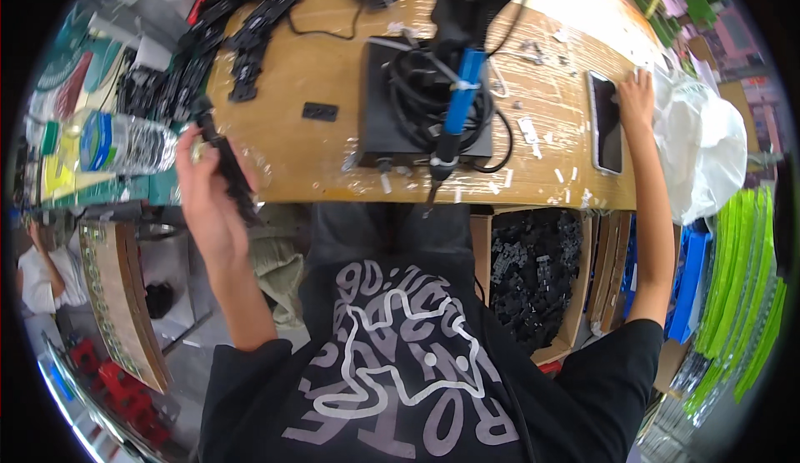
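My left hand [208,184] is raised off the left front of the table, its fingers closed round a long, narrow black plastic part [225,159] held upright and tilted. At the table's right side my right hand [637,100] reaches past a phone [606,121] with a dark screen. Its fingers are bent together beside a white plastic bag [700,142]; whatever lies under the fingertips is hidden. A small flat black plate [320,111] lies on the wooden table [292,159], right of the held part.
A blue-and-black electric screwdriver [462,100] hangs over a black box [377,100] and coiled cable. Many similar black parts [250,42] are piled back left, near a water bottle [125,142]. Below the table edge stands a carton [573,296] of small black pieces [533,271].
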Action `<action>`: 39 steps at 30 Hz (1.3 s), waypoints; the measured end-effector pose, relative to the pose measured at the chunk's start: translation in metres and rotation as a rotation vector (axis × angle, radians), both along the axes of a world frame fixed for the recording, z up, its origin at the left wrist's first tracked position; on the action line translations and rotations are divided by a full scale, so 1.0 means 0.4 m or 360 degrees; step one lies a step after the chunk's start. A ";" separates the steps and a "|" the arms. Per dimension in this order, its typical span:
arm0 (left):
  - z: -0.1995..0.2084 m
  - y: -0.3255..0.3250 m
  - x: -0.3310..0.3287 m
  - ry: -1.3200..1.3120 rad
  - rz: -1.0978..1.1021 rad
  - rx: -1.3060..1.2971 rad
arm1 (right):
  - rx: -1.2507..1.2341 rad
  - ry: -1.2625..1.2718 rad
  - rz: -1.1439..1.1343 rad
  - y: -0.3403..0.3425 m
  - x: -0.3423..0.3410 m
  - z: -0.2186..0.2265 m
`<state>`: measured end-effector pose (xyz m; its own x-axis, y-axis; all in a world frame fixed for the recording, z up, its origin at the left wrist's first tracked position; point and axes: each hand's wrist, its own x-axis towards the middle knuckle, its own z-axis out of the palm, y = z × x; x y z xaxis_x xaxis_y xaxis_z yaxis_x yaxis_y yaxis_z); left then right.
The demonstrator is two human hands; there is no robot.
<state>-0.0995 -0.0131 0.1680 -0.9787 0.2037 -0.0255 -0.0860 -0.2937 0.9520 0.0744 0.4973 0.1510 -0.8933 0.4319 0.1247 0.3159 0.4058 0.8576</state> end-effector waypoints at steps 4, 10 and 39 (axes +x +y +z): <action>-0.018 -0.016 0.056 -0.0333 -0.0465 0.0491 | -0.0078 0.0074 0.0066 0.011 0.008 0.002; -0.042 -0.011 0.110 -0.0437 -0.0914 0.0803 | -0.0182 0.0239 0.0192 -0.001 -0.007 0.021; -0.028 0.125 0.285 -0.0014 -0.0749 0.0566 | -0.3979 0.2039 0.0275 -0.843 0.073 0.023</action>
